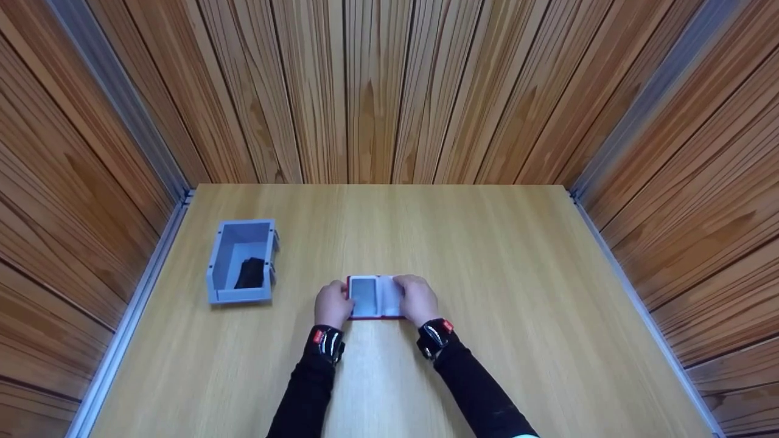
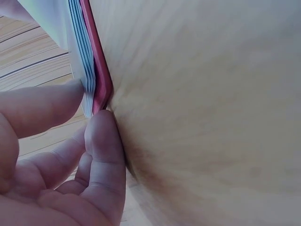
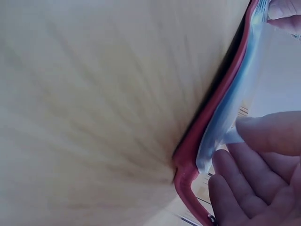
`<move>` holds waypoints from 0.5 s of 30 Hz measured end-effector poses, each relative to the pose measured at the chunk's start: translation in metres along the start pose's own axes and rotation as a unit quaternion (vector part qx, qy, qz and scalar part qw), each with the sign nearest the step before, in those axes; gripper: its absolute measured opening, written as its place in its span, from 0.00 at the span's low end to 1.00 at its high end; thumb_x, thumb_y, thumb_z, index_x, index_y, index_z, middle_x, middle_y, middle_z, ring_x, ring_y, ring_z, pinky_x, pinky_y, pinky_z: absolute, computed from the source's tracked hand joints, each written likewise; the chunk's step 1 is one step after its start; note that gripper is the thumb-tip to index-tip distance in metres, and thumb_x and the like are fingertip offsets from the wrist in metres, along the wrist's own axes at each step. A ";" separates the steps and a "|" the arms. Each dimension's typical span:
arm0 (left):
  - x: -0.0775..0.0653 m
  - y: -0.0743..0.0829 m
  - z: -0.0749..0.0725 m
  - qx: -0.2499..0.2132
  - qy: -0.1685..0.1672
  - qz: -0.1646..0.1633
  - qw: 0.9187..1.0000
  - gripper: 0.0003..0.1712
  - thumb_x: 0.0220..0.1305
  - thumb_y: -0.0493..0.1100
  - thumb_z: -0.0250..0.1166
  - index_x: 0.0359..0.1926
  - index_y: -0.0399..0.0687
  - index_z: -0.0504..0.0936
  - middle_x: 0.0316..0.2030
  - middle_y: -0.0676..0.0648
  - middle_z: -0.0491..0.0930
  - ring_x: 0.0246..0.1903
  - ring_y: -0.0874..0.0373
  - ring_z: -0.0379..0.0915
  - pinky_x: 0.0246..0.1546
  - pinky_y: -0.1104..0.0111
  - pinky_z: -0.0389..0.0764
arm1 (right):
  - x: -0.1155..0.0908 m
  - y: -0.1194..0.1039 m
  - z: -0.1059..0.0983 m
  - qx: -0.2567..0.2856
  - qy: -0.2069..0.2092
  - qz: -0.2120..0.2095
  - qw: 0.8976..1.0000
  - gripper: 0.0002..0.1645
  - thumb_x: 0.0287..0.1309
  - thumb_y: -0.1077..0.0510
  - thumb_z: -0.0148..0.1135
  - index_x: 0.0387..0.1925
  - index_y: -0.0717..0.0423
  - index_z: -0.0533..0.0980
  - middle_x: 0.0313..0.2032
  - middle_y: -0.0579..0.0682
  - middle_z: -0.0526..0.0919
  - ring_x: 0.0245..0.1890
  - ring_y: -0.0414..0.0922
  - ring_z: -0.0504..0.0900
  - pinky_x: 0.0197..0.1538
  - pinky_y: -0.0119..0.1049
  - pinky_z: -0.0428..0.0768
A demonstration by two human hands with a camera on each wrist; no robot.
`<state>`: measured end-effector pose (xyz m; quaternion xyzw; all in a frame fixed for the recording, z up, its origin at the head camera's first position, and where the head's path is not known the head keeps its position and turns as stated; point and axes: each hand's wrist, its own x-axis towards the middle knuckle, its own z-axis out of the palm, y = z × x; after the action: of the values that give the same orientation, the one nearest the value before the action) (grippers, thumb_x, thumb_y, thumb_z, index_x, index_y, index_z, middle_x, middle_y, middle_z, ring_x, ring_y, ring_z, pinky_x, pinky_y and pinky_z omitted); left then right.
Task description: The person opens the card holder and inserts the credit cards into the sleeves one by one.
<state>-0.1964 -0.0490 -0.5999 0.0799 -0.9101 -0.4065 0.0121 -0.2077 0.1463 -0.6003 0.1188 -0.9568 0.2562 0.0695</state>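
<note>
A red card holder with clear plastic sleeves lies spread like a book on the table, in front of the person. At its left edge the left hand pinches it, thumb on the stacked sleeves and a fingertip by the corner of the red cover. The right hand holds the opposite side. In the right wrist view, a clear sleeve runs between that thumb and the curled fingers. A red strap with a snap sticks out below this hand.
To the left on the wooden table stands a blue-grey bin with a crumpled black item inside. Wood-panelled walls enclose the table at the back and both sides, with metal rails along the side edges.
</note>
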 end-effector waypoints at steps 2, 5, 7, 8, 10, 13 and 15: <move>0.000 0.000 0.000 0.002 0.002 0.005 1.000 0.17 0.49 0.31 0.71 0.43 0.30 0.82 0.34 0.38 0.83 0.38 0.43 0.79 0.44 0.52 0.77 | 0.001 0.000 0.000 0.008 0.005 0.004 1.000 0.19 0.55 0.73 0.60 0.50 0.65 0.81 0.47 0.59 0.84 0.51 0.56 0.80 0.58 0.48 0.75; 0.000 -0.002 0.000 0.003 0.005 0.010 1.000 0.17 0.49 0.31 0.72 0.42 0.30 0.82 0.33 0.38 0.83 0.37 0.43 0.79 0.43 0.53 0.77 | 0.002 -0.001 0.000 0.024 0.017 0.009 1.000 0.20 0.55 0.73 0.60 0.51 0.66 0.80 0.48 0.60 0.83 0.52 0.58 0.79 0.58 0.49 0.74; 0.000 -0.002 0.000 0.005 0.007 0.012 1.000 0.17 0.48 0.32 0.72 0.41 0.30 0.82 0.33 0.39 0.83 0.37 0.43 0.79 0.43 0.53 0.77 | 0.004 -0.002 0.000 0.040 0.027 0.016 0.999 0.21 0.54 0.72 0.61 0.52 0.67 0.78 0.49 0.62 0.81 0.52 0.59 0.78 0.58 0.50 0.74; 0.001 -0.002 0.000 0.005 0.007 0.012 1.000 0.17 0.49 0.32 0.72 0.41 0.30 0.82 0.33 0.38 0.83 0.37 0.43 0.79 0.43 0.53 0.77 | 0.004 -0.002 0.000 0.049 0.032 0.021 0.998 0.21 0.54 0.72 0.63 0.52 0.68 0.78 0.50 0.62 0.81 0.52 0.59 0.78 0.58 0.50 0.74; 0.001 -0.002 0.000 0.007 0.006 0.010 1.000 0.17 0.49 0.32 0.72 0.42 0.30 0.82 0.34 0.38 0.83 0.38 0.43 0.79 0.44 0.53 0.77 | 0.006 -0.004 0.000 0.072 0.041 0.035 0.996 0.24 0.54 0.70 0.65 0.54 0.70 0.76 0.50 0.64 0.80 0.51 0.59 0.78 0.58 0.51 0.74; 0.001 -0.002 0.000 0.004 0.003 0.004 1.000 0.17 0.50 0.32 0.72 0.43 0.30 0.82 0.35 0.37 0.83 0.39 0.43 0.79 0.45 0.53 0.77 | 0.008 -0.008 0.000 0.095 0.047 0.053 0.993 0.28 0.54 0.68 0.69 0.56 0.72 0.73 0.48 0.64 0.79 0.49 0.59 0.79 0.56 0.50 0.75; 0.001 -0.002 0.000 0.003 0.004 0.004 1.000 0.17 0.50 0.32 0.72 0.43 0.29 0.82 0.36 0.37 0.83 0.39 0.42 0.79 0.45 0.53 0.77 | 0.009 -0.011 0.001 0.101 0.043 0.057 0.992 0.28 0.54 0.66 0.70 0.56 0.73 0.72 0.46 0.64 0.79 0.47 0.58 0.80 0.54 0.50 0.76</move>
<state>-0.1970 -0.0504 -0.6012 0.0781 -0.9117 -0.4031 0.0166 -0.2138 0.1348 -0.5941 0.0590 -0.9274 0.3598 0.0832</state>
